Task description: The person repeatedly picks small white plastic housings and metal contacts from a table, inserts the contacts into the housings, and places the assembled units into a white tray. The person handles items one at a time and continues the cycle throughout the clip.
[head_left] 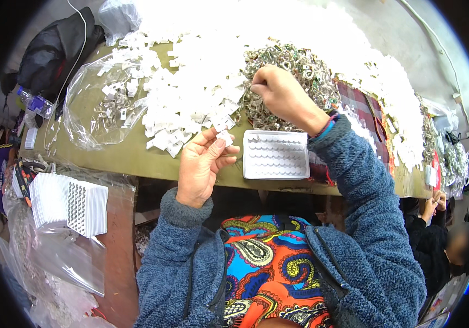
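Note:
My left hand [199, 167] pinches a small white plastic piece [224, 136] between thumb and fingertips, at the near edge of a heap of similar white pieces [191, 98]. Over a mound of small clear and metallic parts with bits of green [289, 57], my right hand [283, 95] is closed, fingers curled inward. Whatever its fingertips hold, if anything, is hidden. Between and nearer than the hands, a white tray [248, 175] with rows of scalloped slots lies on the table.
Stacked white slotted trays [68, 202] stand at the lower left above a clear plastic bag [73, 257]. A large clear bag [100, 104] lies on the table's left side, near a bottle [36, 104]. A co-worker's hands [434, 205] show at the far right.

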`<action>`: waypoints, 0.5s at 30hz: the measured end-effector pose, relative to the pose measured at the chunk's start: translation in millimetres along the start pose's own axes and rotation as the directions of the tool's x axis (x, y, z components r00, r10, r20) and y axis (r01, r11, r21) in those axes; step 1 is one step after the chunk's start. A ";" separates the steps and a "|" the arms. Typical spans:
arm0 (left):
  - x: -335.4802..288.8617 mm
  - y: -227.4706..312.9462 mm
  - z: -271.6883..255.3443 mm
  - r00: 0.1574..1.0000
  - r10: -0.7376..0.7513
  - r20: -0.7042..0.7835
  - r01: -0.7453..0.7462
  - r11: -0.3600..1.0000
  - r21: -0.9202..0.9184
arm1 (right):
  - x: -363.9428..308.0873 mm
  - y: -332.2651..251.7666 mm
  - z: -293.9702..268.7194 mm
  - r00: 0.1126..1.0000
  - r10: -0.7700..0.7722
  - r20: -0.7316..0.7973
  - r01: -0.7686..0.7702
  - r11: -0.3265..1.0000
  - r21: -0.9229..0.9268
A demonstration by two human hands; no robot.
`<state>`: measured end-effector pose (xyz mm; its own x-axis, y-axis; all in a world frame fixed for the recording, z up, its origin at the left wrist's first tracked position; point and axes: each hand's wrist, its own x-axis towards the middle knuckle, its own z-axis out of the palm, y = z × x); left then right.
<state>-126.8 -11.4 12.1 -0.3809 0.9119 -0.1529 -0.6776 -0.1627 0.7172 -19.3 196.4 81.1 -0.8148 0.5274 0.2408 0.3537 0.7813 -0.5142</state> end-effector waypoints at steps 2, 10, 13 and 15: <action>3.6 1.5 3.5 1.000 -0.004 -0.012 0.004 1.000 -0.011 | 0.2 5.9 -10.6 0.998 0.059 -0.029 -0.049 0.965 0.259; 9.0 11.0 45.4 0.970 0.240 0.032 -0.239 0.930 0.278 | -21.1 15.0 -29.9 0.945 0.159 0.286 -0.327 0.472 0.819; 9.5 14.0 62.7 0.831 0.460 0.312 -0.551 0.759 0.346 | -42.1 -1.6 -41.3 0.948 0.067 0.310 -0.288 0.592 0.753; 11.9 20.5 66.3 0.859 0.328 0.393 -0.486 0.764 0.425 | -56.6 -15.0 -51.6 0.931 0.017 0.364 -0.276 0.686 0.674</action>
<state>-103.5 21.1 70.1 -0.3024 0.8782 0.3707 -0.0651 -0.4070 0.9111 45.2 172.0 117.7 -0.9200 0.3827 -0.0845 0.1582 0.1653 -0.9735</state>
